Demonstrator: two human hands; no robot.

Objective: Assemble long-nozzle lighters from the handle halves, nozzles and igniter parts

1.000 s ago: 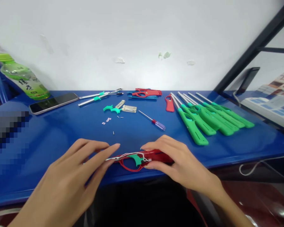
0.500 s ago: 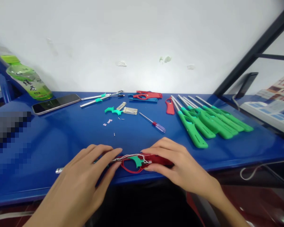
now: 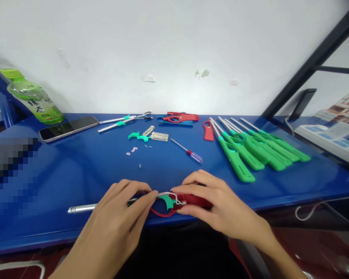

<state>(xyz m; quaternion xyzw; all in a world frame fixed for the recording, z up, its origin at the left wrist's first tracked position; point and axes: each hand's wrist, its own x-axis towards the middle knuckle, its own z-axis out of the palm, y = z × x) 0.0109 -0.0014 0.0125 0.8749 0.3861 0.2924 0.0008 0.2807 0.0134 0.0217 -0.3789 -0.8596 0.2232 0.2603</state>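
Between my hands, near the table's front edge, lies an opened red stick lighter (image 3: 196,199) with its inside facing up. A green trigger (image 3: 168,201) sits in its loop, and thin white wires (image 3: 178,198) run along it. My left hand (image 3: 120,217) pinches the lighter's neck end, the fingertips close by the trigger. From under that hand a silver tube (image 3: 81,208) sticks out to the left. My right hand (image 3: 213,195) grips the red handle, thumb on the near side and fingers on the far side, covering part of it.
Beyond my hands lie a screwdriver (image 3: 189,151), clear fuel tanks (image 3: 159,136), loose green triggers (image 3: 138,136) and small screws. Red and blue casings (image 3: 178,118) and silver tubes (image 3: 116,126) lie near the wall. Several green lighters (image 3: 244,155) lie right; a phone (image 3: 69,128) and bottle (image 3: 35,99) left.
My left hand has shifted right along the lighter toward the trigger, uncovering more of the silver tube. The right hand has hardly moved and keeps its grip on the handle.
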